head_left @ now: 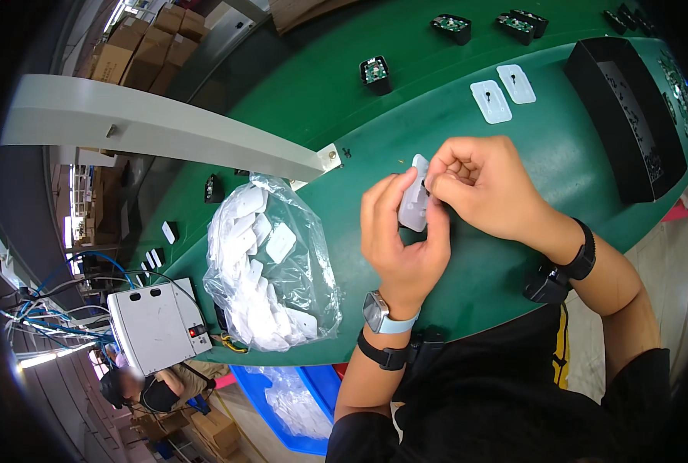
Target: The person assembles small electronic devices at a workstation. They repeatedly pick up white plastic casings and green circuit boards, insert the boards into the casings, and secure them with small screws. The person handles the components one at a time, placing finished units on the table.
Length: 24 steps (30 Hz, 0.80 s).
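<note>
My left hand [400, 239] grips a small white plastic plate [415, 202] upright above the green table [514, 255]. Pinched fingers of my right hand [487, 185] press a tiny dark part against the plate's upper edge. A clear bag [271, 266] full of the same white plates lies just left of my left hand. Two finished-looking white plates, one [490, 101] beside the other [517, 83], lie flat farther back on the table, each with a dark spot in the middle.
A long black tray [629, 127] holding small dark parts stands at the right. Several black modules with green boards, such as one [375, 73], sit along the far belt. A grey box [155, 324] with cables is at the left. A blue bin [298, 405] sits below the table edge. Another person [151, 386] sits at lower left.
</note>
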{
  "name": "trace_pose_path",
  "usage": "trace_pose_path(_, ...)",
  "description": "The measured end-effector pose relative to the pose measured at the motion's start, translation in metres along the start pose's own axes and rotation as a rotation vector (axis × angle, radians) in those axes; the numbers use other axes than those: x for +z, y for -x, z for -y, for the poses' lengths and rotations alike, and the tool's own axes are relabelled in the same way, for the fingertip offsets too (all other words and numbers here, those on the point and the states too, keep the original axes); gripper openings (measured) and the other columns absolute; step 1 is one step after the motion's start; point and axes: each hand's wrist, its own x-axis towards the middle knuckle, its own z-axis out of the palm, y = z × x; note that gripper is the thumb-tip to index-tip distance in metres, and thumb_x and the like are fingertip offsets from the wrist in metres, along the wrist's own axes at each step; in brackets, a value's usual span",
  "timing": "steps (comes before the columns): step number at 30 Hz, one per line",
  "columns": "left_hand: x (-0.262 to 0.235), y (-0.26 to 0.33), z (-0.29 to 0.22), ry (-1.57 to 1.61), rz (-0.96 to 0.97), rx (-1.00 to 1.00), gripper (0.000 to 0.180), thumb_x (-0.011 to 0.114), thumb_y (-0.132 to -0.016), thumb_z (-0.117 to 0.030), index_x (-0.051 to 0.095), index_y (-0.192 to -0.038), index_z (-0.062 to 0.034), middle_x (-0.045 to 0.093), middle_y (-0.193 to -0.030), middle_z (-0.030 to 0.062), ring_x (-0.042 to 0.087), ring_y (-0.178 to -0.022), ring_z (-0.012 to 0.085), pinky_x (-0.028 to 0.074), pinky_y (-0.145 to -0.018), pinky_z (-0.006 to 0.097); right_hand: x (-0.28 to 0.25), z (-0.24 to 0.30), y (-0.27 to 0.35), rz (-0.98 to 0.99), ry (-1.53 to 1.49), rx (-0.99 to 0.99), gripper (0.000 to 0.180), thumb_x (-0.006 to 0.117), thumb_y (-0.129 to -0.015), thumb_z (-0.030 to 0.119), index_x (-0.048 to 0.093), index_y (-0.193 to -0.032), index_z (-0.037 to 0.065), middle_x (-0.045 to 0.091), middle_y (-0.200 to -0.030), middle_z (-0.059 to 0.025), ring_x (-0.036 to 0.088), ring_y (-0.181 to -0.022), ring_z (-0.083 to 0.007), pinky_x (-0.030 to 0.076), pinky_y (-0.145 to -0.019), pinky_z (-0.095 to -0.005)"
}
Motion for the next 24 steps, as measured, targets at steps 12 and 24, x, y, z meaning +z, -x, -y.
trace_pose_path(12,0.000,0.001,-0.005,0.110,-0.007,-0.088,0.034,0.061,-0.088,0.012,0.060,-0.122,0.0063,0.056,-0.117,0.0131,0.061,-0.104,0.0201,0.052,-0.088,0.031,0.001,0.004,0.003,-0.036,-0.025,-0.016,0.014,0.069,-0.080,0.008,0.065,-0.076,-0.004,0.062,-0.062,-0.0031,0.055,-0.057,-0.0043,0.044,-0.051,-0.0221)
trace_pose_path(24,0.000,0.005,-0.002,0.313,-0.106,-0.283,0.034,0.063,-0.091,0.007,0.059,-0.124,0.0086,0.063,-0.113,0.0177,0.067,-0.098,0.0209,0.057,-0.079,0.031,0.001,-0.004,-0.001,0.012,-0.129,0.026,0.016,0.071,-0.085,0.008,0.065,-0.092,-0.005,0.067,-0.073,-0.0039,0.059,-0.064,-0.0053,0.050,-0.057,-0.0229)
